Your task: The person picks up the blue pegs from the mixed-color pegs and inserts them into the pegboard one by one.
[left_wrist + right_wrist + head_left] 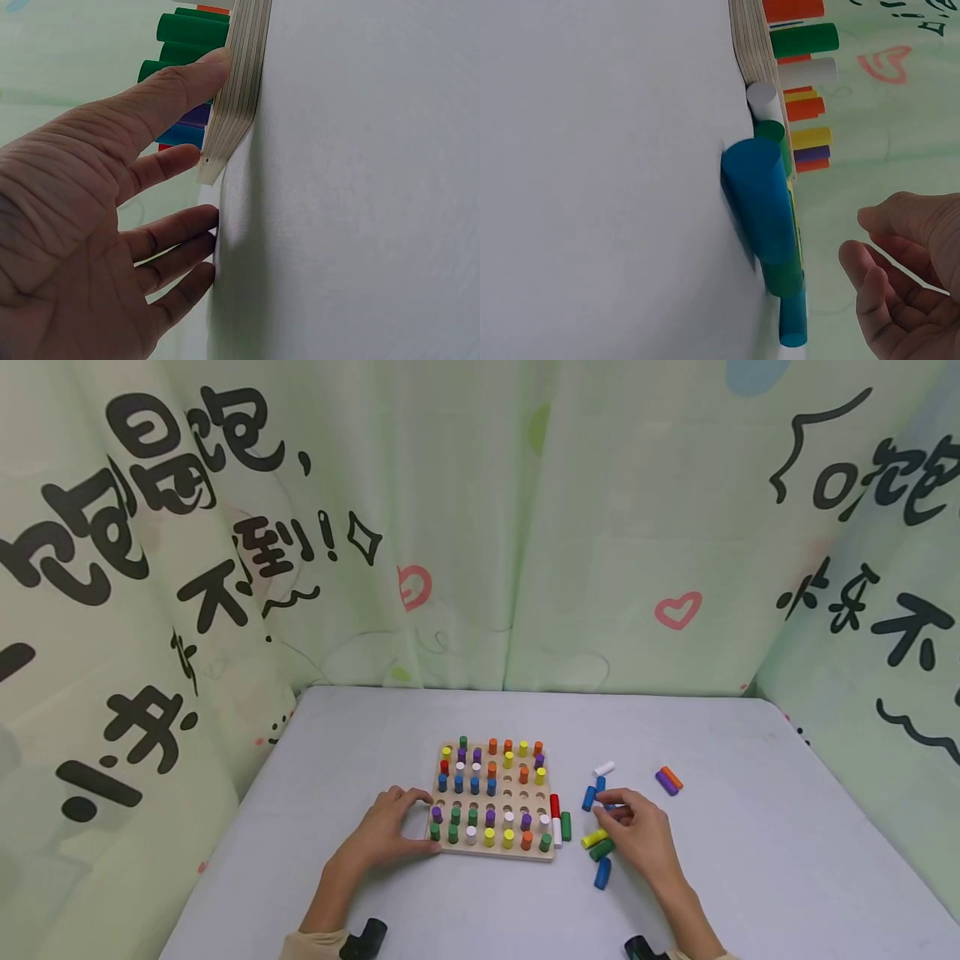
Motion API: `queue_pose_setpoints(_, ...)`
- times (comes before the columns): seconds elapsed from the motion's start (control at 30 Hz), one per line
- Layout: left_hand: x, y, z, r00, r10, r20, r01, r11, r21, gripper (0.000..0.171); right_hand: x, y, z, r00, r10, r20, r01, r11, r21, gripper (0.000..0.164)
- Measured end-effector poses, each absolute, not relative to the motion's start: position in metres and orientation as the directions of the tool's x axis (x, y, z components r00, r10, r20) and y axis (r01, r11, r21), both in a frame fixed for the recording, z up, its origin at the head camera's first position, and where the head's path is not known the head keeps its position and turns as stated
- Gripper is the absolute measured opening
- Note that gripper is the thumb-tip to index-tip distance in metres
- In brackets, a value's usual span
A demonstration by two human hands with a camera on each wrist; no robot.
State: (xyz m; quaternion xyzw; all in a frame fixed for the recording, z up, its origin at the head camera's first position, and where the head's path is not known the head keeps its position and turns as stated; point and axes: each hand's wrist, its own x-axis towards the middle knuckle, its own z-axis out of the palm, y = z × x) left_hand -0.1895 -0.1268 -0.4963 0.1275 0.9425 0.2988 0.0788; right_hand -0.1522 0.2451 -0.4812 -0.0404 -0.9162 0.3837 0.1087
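A wooden pegboard (495, 853) with rows of coloured pegs stands on the table. At its left side is my left hand (386, 827), thumb on the front-left corner and index fingertip against the left edge. The other left fingers (176, 234) reach out loosely beside the board in the left wrist view. My right hand (637, 835) hovers among loose pegs right of the board, fingertips close to a blue peg (588, 797). Thumb and index stand apart with nothing between them in the right wrist view. A yellow peg (594, 838) and a green peg (602, 849) lie beside that hand.
Against the board's right side lie a red peg (555, 805), a white peg (557, 832) and a green peg (566, 826). Farther right are a purple peg (666, 782) and an orange peg (672, 777). A printed curtain (480, 635) surrounds the table.
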Motion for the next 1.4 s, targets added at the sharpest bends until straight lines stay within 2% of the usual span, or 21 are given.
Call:
queue_pose_setpoints(0.23,-0.19,-0.127,-0.496,-0.955,0.286,-0.078,0.189,0.79,0.584,0.064,-0.153,0.263,-0.48,-0.959,0.176,0.223,-0.024,0.732,-0.681,0.023)
queue_pose_setpoints(0.57,-0.189,-0.127,-0.495,-0.953,0.289,-0.09,0.183,0.786,0.59,0.064,-0.153,0.276,-0.481,-0.965,0.225,0.135,0.073,0.723,-0.687,0.025)
queue_pose_setpoints(1.4,-0.19,-0.127,-0.496,-0.954,0.291,-0.076,0.191,0.781,0.595,0.064,-0.16,0.283,-0.495,-0.984,0.174,0.024,0.118,0.754,-0.646,0.03)
